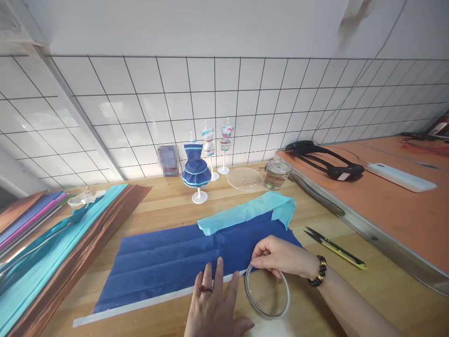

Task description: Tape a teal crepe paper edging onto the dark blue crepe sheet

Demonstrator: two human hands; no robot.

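Observation:
A dark blue sheet [150, 262], which looks like crepe or tissue paper, lies flat with crease lines across it. A white strip of tape [140, 304] runs along its near edge. My left hand [213, 299] rests on the tape and sheet edge, fingers spread. My right hand [275, 257] pinches the tape roll [288, 299], a thin ring held at the strip's right end. Across the sheet's far edge lies a crumpled light turquoise piece [245, 213]. Yellow-and-black thread snips [335, 248] lie to the right of my right hand.
Behind stand a small dress form in a blue dress [196, 171] and two patterned forms [209, 140]. Near them are a clear disc [244, 179] and a glass of liquid [278, 174]. Coloured paper sheets [70, 248] lie left. A black headset [326, 161] sits on the orange surface.

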